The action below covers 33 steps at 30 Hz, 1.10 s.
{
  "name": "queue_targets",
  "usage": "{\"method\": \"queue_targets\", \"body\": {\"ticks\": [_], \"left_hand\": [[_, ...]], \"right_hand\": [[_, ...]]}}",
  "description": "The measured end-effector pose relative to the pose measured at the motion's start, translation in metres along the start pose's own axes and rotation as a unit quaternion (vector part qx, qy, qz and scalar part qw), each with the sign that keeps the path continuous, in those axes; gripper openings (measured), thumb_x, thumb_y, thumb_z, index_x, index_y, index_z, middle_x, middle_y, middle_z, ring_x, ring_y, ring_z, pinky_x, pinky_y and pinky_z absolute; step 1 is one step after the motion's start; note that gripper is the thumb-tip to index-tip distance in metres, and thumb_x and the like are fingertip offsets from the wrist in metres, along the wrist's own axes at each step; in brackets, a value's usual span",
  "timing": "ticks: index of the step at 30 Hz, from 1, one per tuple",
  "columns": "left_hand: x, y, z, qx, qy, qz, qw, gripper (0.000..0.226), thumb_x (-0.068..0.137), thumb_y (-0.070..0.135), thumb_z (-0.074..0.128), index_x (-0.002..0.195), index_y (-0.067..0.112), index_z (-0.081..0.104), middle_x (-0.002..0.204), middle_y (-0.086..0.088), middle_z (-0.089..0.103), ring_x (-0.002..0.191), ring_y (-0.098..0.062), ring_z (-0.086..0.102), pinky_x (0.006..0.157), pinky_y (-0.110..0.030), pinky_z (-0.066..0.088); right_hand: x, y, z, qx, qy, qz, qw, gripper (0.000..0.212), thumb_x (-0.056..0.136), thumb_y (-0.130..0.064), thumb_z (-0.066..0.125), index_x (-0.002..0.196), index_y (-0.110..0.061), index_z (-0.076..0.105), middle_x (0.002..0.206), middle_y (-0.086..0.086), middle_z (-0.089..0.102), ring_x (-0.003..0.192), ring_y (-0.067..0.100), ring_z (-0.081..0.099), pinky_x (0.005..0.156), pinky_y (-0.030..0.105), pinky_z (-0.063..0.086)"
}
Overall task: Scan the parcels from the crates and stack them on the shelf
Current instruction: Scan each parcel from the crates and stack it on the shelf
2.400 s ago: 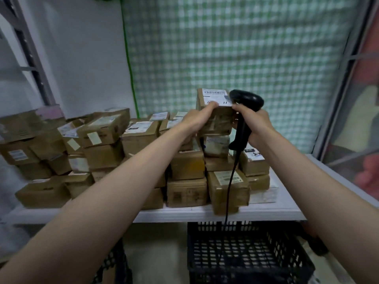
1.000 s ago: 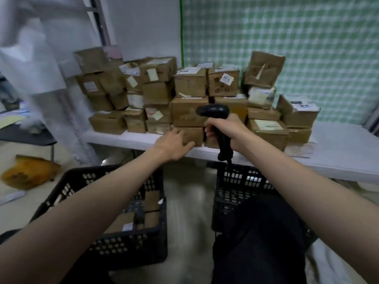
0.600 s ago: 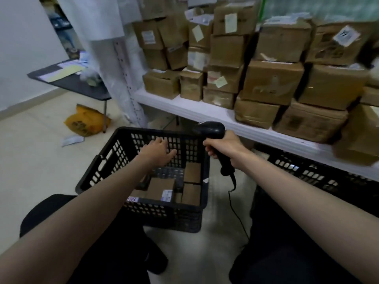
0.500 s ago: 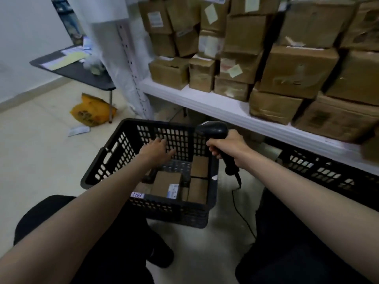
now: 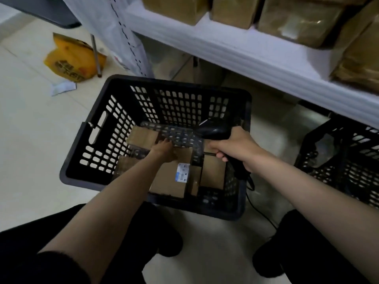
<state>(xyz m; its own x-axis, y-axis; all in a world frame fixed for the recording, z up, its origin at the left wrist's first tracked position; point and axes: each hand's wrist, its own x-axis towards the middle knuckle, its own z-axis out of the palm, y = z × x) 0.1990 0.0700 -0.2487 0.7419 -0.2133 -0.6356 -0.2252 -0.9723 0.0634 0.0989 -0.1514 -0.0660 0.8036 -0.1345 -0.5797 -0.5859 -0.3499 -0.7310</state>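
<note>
A black perforated crate [image 5: 85, 138] stands on the floor in front of my knees. Several brown cardboard parcels lie flat on its bottom. My left hand [image 5: 164, 150] reaches down into the crate, fingers extended, and rests on the far end of the largest parcel [image 5: 170, 181], which carries a white and blue label [image 5: 183, 172]. Smaller parcels lie beyond it [image 5: 141, 137] and to its right [image 5: 213, 173]. My right hand [image 5: 235, 146] grips a black barcode scanner [image 5: 215, 131] over the crate's right side, its head pointing left.
The white shelf [image 5: 246, 56] runs above the crate, with stacked brown parcels [image 5: 297, 19] on it. A second black crate [image 5: 348, 160] sits to the right under the shelf. A yellow bag [image 5: 71, 60] and a paper scrap [image 5: 61, 89] lie on the floor at left. The scanner cable [image 5: 258, 208] trails down.
My view dropped from the shelf to the crate. My left hand went from the stacked parcel on the shelf down into the crate onto a parcel. The scanner came down with my right hand.
</note>
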Motion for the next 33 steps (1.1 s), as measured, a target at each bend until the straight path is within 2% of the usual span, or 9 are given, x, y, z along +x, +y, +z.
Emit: {"method": "queue_targets", "body": {"ticks": [5, 9, 12, 17, 20, 25, 28, 30, 33], "left_hand": [[0.033, 0.001, 0.015, 0.063, -0.080, 0.032, 0.994, 0.104, 0.089, 0.051, 0.073, 0.164, 0.021, 0.008, 0.172, -0.007, 0.006, 0.157, -0.033, 0.010, 0.127, -0.050, 0.012], [0.039, -0.002, 0.009, 0.075, -0.084, 0.053, 0.992, 0.114, 0.078, 0.058, 0.081, 0.164, 0.028, 0.012, 0.170, -0.013, 0.000, 0.155, -0.038, 0.014, 0.126, -0.049, 0.017], [0.031, -0.001, -0.013, 0.081, -0.062, 0.078, 0.992, 0.098, 0.078, 0.059, 0.080, 0.158, 0.030, 0.031, 0.169, -0.008, 0.008, 0.154, -0.033, 0.016, 0.125, -0.045, 0.023], [-0.019, 0.004, -0.055, 0.056, -0.017, 0.115, 0.992, 0.062, 0.085, 0.037, 0.082, 0.139, 0.021, 0.055, 0.143, -0.001, 0.052, 0.129, -0.023, 0.049, 0.109, -0.035, 0.038], [-0.056, -0.005, -0.083, 0.024, 0.006, 0.111, 0.994, 0.039, 0.089, 0.028, 0.077, 0.123, 0.021, 0.059, 0.128, -0.001, 0.059, 0.104, -0.017, 0.050, 0.091, -0.030, 0.040], [-0.133, -0.019, -0.143, -0.090, 0.116, 0.139, 0.979, 0.037, 0.090, 0.029, 0.077, 0.118, 0.016, 0.057, 0.108, -0.005, 0.059, 0.103, -0.025, 0.058, 0.080, -0.030, 0.039], [-0.174, -0.022, -0.164, -0.202, 0.155, 0.130, 0.958, 0.042, 0.087, 0.039, 0.080, 0.118, 0.018, 0.060, 0.109, -0.004, 0.062, 0.102, -0.027, 0.060, 0.083, -0.038, 0.048], [-0.196, -0.022, -0.169, -0.268, 0.167, 0.121, 0.941, 0.040, 0.087, 0.041, 0.079, 0.115, 0.018, 0.062, 0.109, -0.006, 0.066, 0.100, -0.027, 0.064, 0.085, -0.044, 0.055], [-0.225, -0.017, -0.173, -0.346, 0.141, 0.108, 0.921, 0.030, 0.093, 0.032, 0.075, 0.117, 0.018, 0.065, 0.109, -0.005, 0.071, 0.095, -0.021, 0.071, 0.076, -0.032, 0.061]], "right_hand": [[0.002, 0.005, 0.000, -0.001, -0.005, 0.004, 1.000, 0.017, 0.084, -0.017, 0.078, 0.101, -0.014, 0.074, 0.081, 0.009, 0.075, 0.067, 0.014, 0.065, 0.066, 0.031, 0.056], [-0.004, 0.002, -0.002, -0.001, -0.017, -0.002, 1.000, 0.017, 0.085, -0.016, 0.077, 0.101, -0.016, 0.074, 0.083, 0.009, 0.076, 0.069, 0.013, 0.066, 0.070, 0.032, 0.059], [-0.010, -0.001, -0.006, 0.002, -0.012, -0.015, 1.000, 0.016, 0.083, -0.017, 0.078, 0.098, -0.019, 0.075, 0.078, 0.003, 0.076, 0.068, 0.010, 0.067, 0.069, 0.030, 0.059], [-0.027, -0.010, -0.016, 0.045, -0.017, -0.030, 0.998, 0.006, 0.083, -0.012, 0.077, 0.089, -0.013, 0.075, 0.078, 0.007, 0.073, 0.068, 0.013, 0.066, 0.064, 0.029, 0.052], [-0.041, -0.016, -0.025, 0.068, -0.006, -0.047, 0.997, 0.006, 0.084, -0.012, 0.077, 0.090, -0.011, 0.076, 0.079, 0.008, 0.074, 0.067, 0.012, 0.067, 0.060, 0.027, 0.050], [-0.071, -0.019, -0.043, 0.079, 0.015, -0.091, 0.993, 0.009, 0.084, -0.010, 0.077, 0.093, -0.008, 0.076, 0.079, 0.010, 0.075, 0.067, 0.015, 0.066, 0.065, 0.032, 0.051], [-0.088, -0.018, -0.055, 0.020, 0.045, -0.153, 0.987, 0.007, 0.083, -0.017, 0.080, 0.089, -0.015, 0.076, 0.078, 0.004, 0.076, 0.070, 0.013, 0.070, 0.071, 0.031, 0.057], [-0.099, -0.021, -0.062, -0.083, 0.072, -0.218, 0.970, 0.012, 0.082, -0.022, 0.081, 0.087, -0.024, 0.071, 0.074, -0.009, 0.070, 0.071, 0.005, 0.064, 0.067, 0.014, 0.049], [-0.115, -0.023, -0.070, -0.223, 0.076, -0.299, 0.925, 0.015, 0.083, -0.020, 0.080, 0.087, -0.023, 0.066, 0.079, -0.011, 0.064, 0.078, 0.006, 0.062, 0.063, 0.011, 0.046]]}}
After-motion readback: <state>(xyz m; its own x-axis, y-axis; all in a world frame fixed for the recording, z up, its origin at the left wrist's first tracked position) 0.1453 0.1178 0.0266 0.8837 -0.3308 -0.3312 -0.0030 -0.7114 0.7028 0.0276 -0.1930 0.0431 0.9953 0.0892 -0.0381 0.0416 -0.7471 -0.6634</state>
